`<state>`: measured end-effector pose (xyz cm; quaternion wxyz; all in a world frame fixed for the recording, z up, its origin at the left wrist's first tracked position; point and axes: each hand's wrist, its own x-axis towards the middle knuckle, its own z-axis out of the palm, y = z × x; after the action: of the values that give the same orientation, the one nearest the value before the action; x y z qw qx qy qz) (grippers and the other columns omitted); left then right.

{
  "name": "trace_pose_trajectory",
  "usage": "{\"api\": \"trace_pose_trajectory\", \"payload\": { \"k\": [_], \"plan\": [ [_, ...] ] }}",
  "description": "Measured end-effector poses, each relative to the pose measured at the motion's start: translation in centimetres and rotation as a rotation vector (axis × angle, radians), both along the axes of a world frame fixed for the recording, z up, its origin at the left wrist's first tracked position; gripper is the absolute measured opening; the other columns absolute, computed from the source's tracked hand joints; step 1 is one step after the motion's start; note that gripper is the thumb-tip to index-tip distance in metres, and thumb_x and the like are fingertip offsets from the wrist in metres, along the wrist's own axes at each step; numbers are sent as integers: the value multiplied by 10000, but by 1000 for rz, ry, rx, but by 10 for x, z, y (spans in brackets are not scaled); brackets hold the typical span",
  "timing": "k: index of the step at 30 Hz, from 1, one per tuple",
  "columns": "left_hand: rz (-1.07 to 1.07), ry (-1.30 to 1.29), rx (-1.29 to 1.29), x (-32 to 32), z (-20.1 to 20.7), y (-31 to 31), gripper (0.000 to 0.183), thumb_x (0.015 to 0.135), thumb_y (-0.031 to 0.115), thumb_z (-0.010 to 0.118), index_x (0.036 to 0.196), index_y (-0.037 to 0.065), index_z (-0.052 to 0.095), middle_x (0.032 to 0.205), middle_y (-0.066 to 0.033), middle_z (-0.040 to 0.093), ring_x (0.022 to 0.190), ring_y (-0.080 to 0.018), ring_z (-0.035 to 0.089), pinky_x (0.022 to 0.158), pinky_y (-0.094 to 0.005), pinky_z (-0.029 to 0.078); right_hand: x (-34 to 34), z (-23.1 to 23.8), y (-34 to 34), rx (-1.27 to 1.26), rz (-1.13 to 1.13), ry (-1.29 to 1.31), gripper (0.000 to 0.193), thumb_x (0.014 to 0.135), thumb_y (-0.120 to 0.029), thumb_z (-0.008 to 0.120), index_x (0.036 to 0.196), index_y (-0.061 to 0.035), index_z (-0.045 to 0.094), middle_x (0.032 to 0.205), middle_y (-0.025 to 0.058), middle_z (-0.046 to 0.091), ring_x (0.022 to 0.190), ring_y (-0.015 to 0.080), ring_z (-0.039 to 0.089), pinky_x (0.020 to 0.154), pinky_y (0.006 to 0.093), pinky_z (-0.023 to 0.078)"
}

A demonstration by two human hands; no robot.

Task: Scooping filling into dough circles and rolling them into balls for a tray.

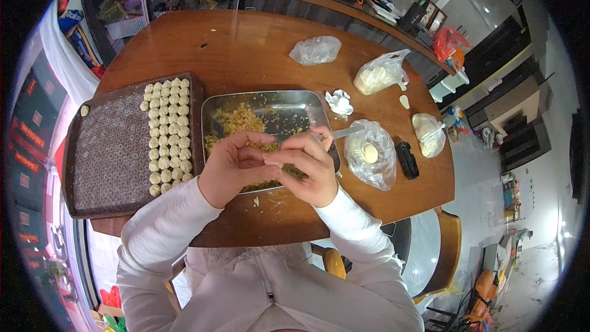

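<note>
My left hand (pixel 230 169) and my right hand (pixel 309 169) meet over the near side of a metal tray (pixel 212 103). Their thumbs and fingers pinch together on a small pale piece of dough (pixel 273 162), mostly hidden by the fingers. Crumbly yellowish filling (pixel 243 120) lies in the tray below. From behind my right hand a flat, pale handle (pixel 348 132) sticks out to the right over the tray's rim; whether that hand grips it I cannot tell. On the left, a dark baking tray (pixel 110 141) carries rows of small round filled dough balls (pixel 165 129).
Right of the metal tray, a clear plastic bag (pixel 384 169) has a round dough piece (pixel 369 153) on it. Nearby are crumpled white tissue (pixel 339 102), a black object (pixel 407 160), bags of dough (pixel 380 74) (pixel 428 135) and another plastic bag (pixel 315 50). A wooden chair (pixel 447 252) stands at the near right.
</note>
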<state>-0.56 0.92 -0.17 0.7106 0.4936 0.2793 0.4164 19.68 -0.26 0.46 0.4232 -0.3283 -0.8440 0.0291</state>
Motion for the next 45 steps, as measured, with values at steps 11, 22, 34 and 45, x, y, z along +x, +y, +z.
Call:
{"api": "trace_pose_trajectory", "payload": {
  "k": [11, 22, 34, 45],
  "plan": [
    [6, -8, -21, -1, -1, 0, 474, 806, -22, 745, 1225, -9, 524, 942, -121, 709, 885, -164, 685, 804, -277, 546, -2, 7, -2, 21, -10, -41, 349, 679, -132, 785, 1018, -164, 708, 960, -10, 579, 901, 164, 574, 951, 411, 254],
    [33, -22, -34, -1, 0, 0, 482, 798, -20, 752, 1227, -1, 532, 923, -106, 710, 879, -161, 686, 796, -271, 546, -5, 5, -2, 13, -57, 1, 317, 656, -130, 796, 958, -168, 708, 952, 1, 573, 889, 171, 574, 949, 412, 258],
    [5, -58, -55, -2, 4, -1, 454, 816, -37, 725, 1222, 12, 527, 962, -108, 703, 883, -159, 683, 803, -279, 558, -5, 2, -2, 34, -47, -17, 348, 675, -160, 813, 1010, -177, 725, 973, 4, 575, 905, 172, 578, 948, 399, 269],
    [119, -83, -122, 0, 4, 0, 270, 889, 62, 683, 1139, 14, 593, 995, -71, 695, 895, -120, 666, 767, -245, 556, 2, 8, -5, 90, -143, 148, 433, 634, -236, 856, 1002, -113, 663, 867, 11, 583, 812, 202, 577, 879, 407, 322]
  ]
}}
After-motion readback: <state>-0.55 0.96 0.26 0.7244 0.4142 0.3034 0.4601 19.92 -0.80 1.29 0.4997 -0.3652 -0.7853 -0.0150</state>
